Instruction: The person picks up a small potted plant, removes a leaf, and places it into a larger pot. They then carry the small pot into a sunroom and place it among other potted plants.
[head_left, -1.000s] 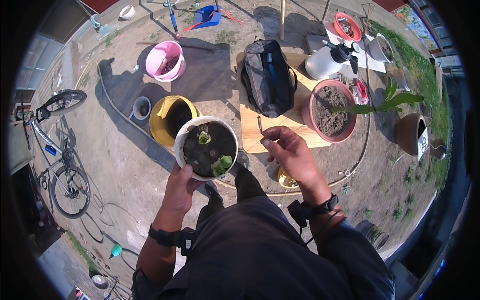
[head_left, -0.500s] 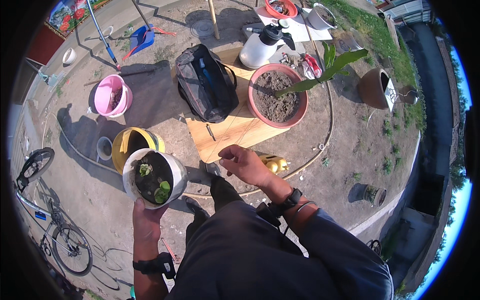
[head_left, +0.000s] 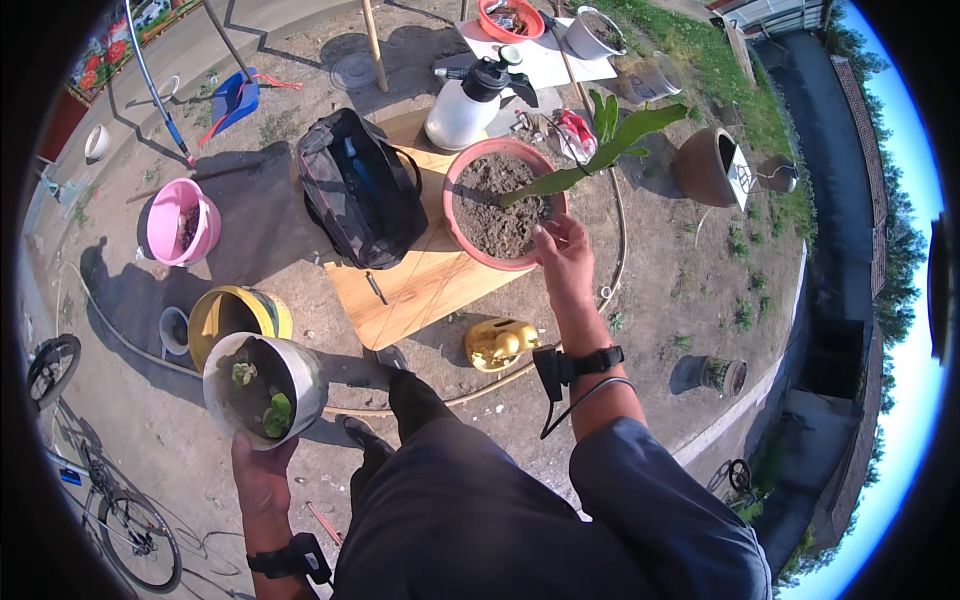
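Observation:
My left hand grips a white pot low at its side, holding it tilted so the dark soil and two small green plants show. Over the wooden board stands a terracotta-coloured pot of dry soil with a long, flat-stemmed green plant leaning right. My right hand is at this pot's near right rim, thumb on the inner side and fingers curled around the edge; the fingertips are partly hidden. Directly behind the white pot is a yellow bucket.
A black open tool bag and a white pump sprayer stand on the wooden board. A golden figurine lies near the hose. A pink bucket is at left, a bicycle lower left.
My right hand has reached forward to the rim of the terracotta-coloured pot. My left hand still holds the white pot. The whole view has shifted, moving the scene leftward.

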